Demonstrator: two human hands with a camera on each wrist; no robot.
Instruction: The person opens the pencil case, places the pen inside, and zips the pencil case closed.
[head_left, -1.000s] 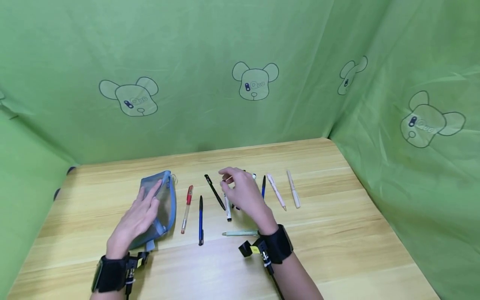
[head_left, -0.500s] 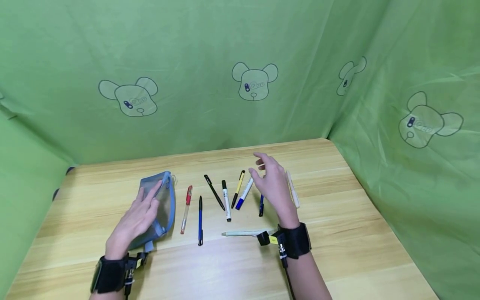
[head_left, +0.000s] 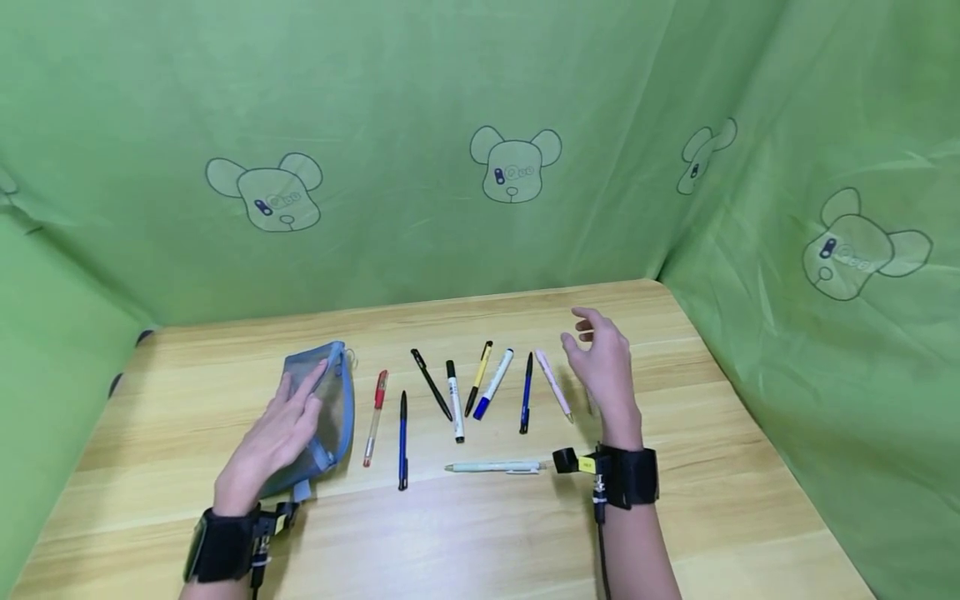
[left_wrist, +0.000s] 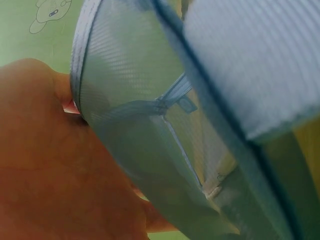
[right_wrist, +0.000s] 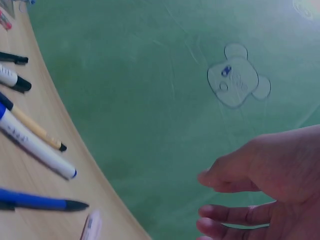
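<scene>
My left hand (head_left: 273, 437) rests on a blue mesh pencil case (head_left: 335, 408) at the left, fingers straight along its upper side. From the left wrist the pencil case (left_wrist: 135, 130) gapes wide, its see-through inside showing. My right hand (head_left: 606, 367) hovers over the right end of the row of pens, above a white pen (head_left: 590, 403) that it mostly covers. Its fingers curve loosely with the thumb apart, and they hold nothing, as the right hand (right_wrist: 260, 190) also shows in the right wrist view. Beside it lies a pale pink pen (head_left: 554, 386).
Spread between the hands are a red pen (head_left: 377, 417), blue pens (head_left: 403, 442), a black pen (head_left: 431, 385), a black-capped marker (head_left: 455, 402), a yellow pen (head_left: 479, 377) and a blue-capped marker (head_left: 493, 384). A pale green pen (head_left: 495, 467) lies crosswise in front. Green cloth (head_left: 405, 242) walls the wooden table.
My right hand has moved rightward, from over the middle pens to over the white pen, uncovering the markers, a blue pen and the pink pen. The left hand stays on the pencil case.
</scene>
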